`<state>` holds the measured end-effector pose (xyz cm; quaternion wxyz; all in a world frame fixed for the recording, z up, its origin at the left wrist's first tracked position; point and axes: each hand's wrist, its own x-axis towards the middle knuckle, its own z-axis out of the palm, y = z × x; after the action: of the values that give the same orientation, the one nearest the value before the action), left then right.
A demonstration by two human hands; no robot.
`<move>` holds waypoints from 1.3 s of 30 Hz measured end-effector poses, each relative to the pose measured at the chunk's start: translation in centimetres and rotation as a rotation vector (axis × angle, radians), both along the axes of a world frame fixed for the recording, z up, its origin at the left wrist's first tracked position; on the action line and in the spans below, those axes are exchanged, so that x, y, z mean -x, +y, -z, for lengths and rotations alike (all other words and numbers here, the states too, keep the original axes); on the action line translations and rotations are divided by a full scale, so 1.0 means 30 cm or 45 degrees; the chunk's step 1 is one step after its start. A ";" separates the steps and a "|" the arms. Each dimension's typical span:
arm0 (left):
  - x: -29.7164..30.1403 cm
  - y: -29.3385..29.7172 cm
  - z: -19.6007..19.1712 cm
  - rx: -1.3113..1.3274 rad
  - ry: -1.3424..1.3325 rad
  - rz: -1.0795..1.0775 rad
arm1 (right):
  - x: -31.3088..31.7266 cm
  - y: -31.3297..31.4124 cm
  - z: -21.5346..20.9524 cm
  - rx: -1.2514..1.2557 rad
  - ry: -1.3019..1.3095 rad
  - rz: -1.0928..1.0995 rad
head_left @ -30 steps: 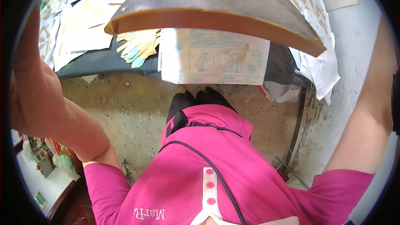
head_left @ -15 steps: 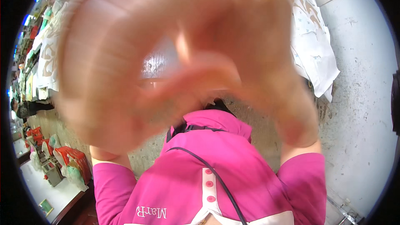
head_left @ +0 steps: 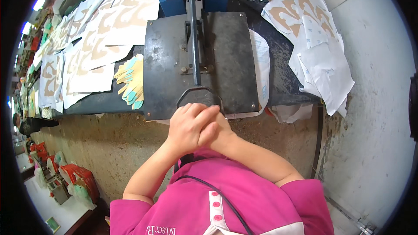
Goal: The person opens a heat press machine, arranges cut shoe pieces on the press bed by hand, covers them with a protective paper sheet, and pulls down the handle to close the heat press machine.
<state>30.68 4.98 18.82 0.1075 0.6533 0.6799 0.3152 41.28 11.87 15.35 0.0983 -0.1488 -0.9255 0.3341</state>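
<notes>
My left hand point(head_left: 185, 128) and my right hand point(head_left: 222, 131) are clasped together before the front of a heat press point(head_left: 167, 67). The left fingers wrap over the right hand, its thumb lying across. My right fingers look curled but are mostly covered, so what they hold is hidden. Right behind the hands is the press's black looped handle point(head_left: 199, 88). The loop's lower bar is hidden, and I cannot tell whether either hand touches it. White sheet material point(head_left: 261, 63) sticks out from under the dark plate on the right.
Small yellow and mint-green pieces point(head_left: 132, 82) lie left of the press. White sheets with brown curved shapes point(head_left: 93, 61) spread over the dark table point(head_left: 98, 102); more sheets point(head_left: 305, 11) hang over its right side. The blue control housing point(head_left: 216, 2) stands behind. A pale wall point(head_left: 374, 87) bounds the right.
Both hands, blurred and close in front of the view before, have come down and are clasped by the press handle. The press and table, covered before, now show.
</notes>
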 end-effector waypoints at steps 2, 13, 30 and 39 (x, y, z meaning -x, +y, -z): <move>0.006 -0.008 0.011 -0.019 0.004 0.017 | -0.001 -0.021 0.027 -0.160 0.072 0.031; 0.108 -0.165 -0.037 -0.369 -0.326 -0.317 | 0.023 0.020 -0.171 0.182 0.385 0.041; 0.140 -0.911 0.908 0.321 -2.007 -1.657 | 0.009 -0.004 -0.146 0.450 0.357 0.004; 0.240 -0.817 0.900 0.502 -1.773 -1.481 | 0.042 0.018 -0.132 0.641 0.250 0.127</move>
<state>23.46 -19.53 -8.17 0.4256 -0.1574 0.7240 0.5195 40.03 12.39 19.31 0.1637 -0.1808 -0.7908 0.5613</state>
